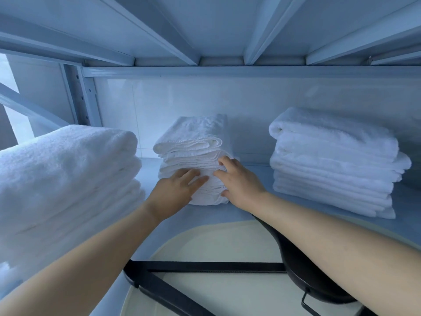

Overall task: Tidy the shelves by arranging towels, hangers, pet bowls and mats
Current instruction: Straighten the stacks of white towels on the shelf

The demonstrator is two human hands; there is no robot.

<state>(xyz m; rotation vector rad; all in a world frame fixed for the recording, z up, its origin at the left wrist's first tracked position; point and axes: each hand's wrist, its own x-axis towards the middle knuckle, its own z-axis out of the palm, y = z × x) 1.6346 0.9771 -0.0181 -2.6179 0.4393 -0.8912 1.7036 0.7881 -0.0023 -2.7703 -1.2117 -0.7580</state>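
A small stack of folded white towels (193,142) stands at the middle back of the shelf. My left hand (175,190) presses flat against its front left face with straight fingers. My right hand (239,181) lies against the front right face, fingers spread on the folds and thumb low at the stack's corner. A tall stack of thick white towels (63,174) fills the left. Another white towel stack (335,160) sits on the right. A black hanger (205,267) lies on a cream mat (216,245) at the front, partly under my right forearm.
The shelf floor (255,179) shows bare between the stacks. A shelf above with metal ribs (257,30) leaves limited headroom. A perforated upright post (88,96) stands at the back left, and a pale wall (250,106) closes the back.
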